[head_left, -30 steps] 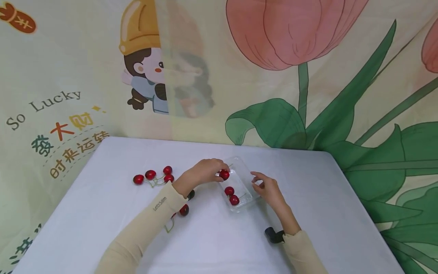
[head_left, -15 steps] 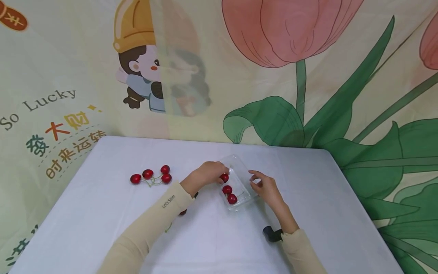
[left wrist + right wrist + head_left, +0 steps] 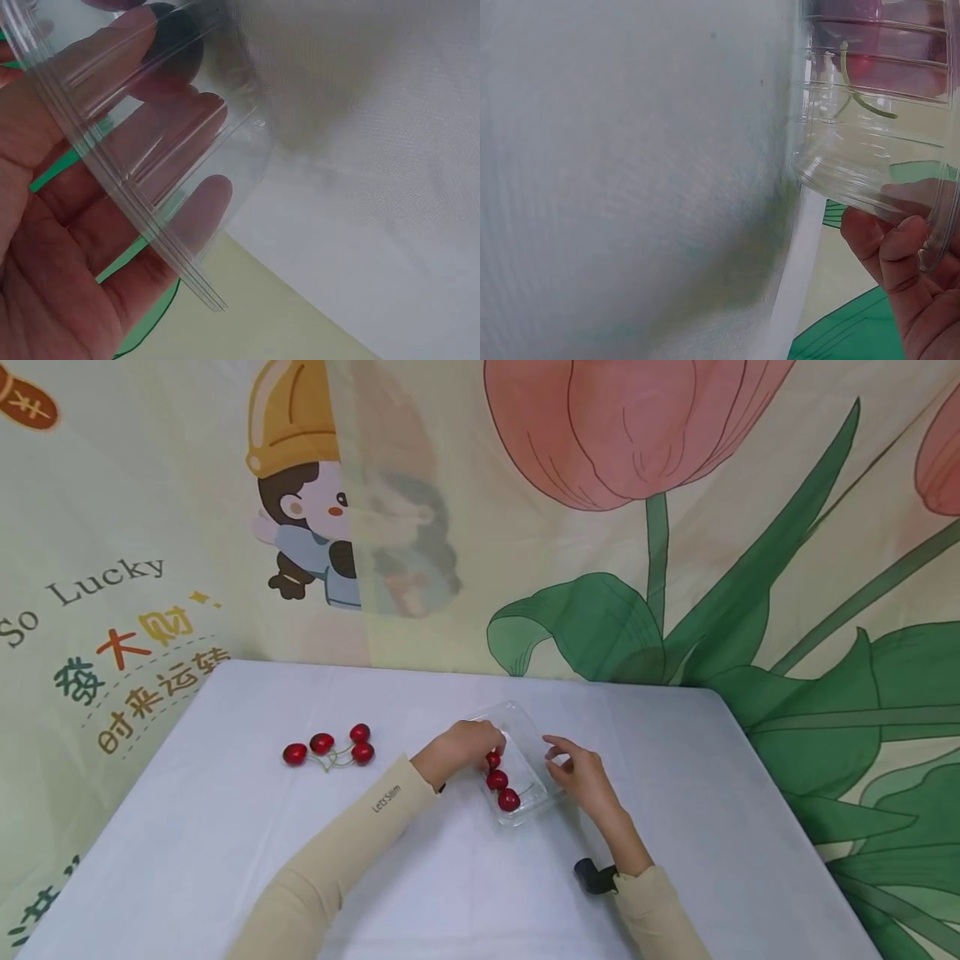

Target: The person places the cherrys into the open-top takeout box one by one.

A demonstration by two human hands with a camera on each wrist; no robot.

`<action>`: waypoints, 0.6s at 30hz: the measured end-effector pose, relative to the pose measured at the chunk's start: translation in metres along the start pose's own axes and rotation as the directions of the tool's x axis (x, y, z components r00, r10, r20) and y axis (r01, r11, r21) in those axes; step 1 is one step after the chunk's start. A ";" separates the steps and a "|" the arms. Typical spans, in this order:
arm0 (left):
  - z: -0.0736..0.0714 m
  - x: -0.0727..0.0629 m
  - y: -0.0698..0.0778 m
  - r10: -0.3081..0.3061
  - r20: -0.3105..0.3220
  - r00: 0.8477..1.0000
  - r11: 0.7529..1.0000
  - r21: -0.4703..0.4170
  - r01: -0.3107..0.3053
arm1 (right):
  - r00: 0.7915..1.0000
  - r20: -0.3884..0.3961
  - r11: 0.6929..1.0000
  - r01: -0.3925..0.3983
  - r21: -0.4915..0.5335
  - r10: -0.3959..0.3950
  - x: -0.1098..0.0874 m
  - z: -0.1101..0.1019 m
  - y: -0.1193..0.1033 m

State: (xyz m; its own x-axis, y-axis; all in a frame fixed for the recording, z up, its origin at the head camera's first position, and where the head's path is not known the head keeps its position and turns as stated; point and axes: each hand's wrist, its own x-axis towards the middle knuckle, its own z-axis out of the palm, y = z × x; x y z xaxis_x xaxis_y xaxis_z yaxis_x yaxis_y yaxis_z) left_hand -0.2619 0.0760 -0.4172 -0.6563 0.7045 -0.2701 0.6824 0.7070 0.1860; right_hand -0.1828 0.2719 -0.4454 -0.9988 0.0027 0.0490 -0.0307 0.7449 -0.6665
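A clear plastic box [image 3: 536, 789] sits on the white table. My left hand [image 3: 461, 747] reaches over its left rim. Its thumb and fingers pinch a dark red cherry [image 3: 176, 60], seen through the clear wall in the left wrist view. Two more cherries, one here [image 3: 497, 780] and a nearer one [image 3: 508, 800], lie in the box beside it. On the box's right side, my right hand [image 3: 585, 777] pinches the rim between thumb and fingers. In the right wrist view, a green stem [image 3: 866, 105] shows through the wall above those fingers [image 3: 904, 236].
Several cherries [image 3: 322, 743] joined by green stems lie on the table's left part. My left sleeve [image 3: 337, 852] crosses the table's front. A black wrist camera [image 3: 592, 877] sits on my right wrist. Behind the table [image 3: 660, 727] hangs a printed cloth [image 3: 435, 643].
My left hand has lowered the cherry toward the two others in the box. Its forearm has shifted right and now covers the cherries that lay near the wrist. My right hand stays at the rim.
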 end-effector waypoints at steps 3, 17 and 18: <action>0.001 0.001 -0.001 -0.007 -0.005 1.000 1.000 -0.004 0.007 | 1.000 -0.002 1.000 0.003 0.002 -0.003 0.000 0.000 0.000; -0.008 -0.007 0.000 -0.005 0.006 1.000 1.000 -0.016 0.005 | 1.000 0.010 1.000 0.005 0.003 -0.005 0.000 0.000 0.001; -0.009 -0.008 0.000 -0.004 0.003 1.000 1.000 -0.024 0.004 | 1.000 0.011 1.000 0.004 0.002 -0.004 0.000 0.000 0.001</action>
State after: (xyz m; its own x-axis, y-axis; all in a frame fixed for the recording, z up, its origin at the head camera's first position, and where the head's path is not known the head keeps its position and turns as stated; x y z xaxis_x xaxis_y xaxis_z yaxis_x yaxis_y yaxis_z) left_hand -0.2597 0.0706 -0.4061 -0.6580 0.7016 -0.2734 0.6717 0.7110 0.2079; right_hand -0.1824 0.2729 -0.4464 -0.9990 -0.0072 0.0435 -0.0344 0.7433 -0.6681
